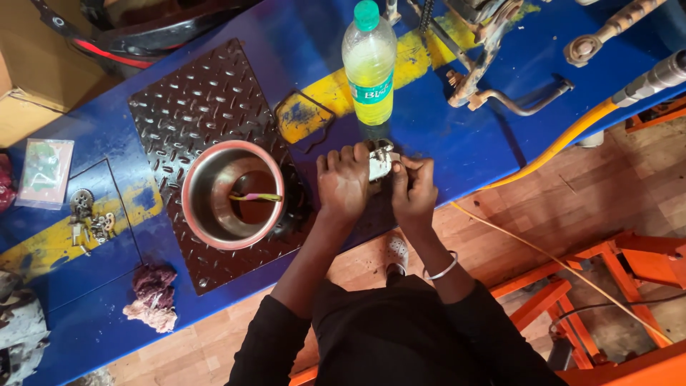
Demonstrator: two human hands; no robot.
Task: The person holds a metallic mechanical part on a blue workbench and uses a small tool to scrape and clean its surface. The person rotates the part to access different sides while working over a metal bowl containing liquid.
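Both hands, the left hand and the right hand, pinch tight on a small white-and-metal part over the blue table, near a steel bowl.

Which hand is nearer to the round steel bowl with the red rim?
Left. The left hand sits just beside the round steel bowl with the red rim; the right hand is farther off, beyond the left.
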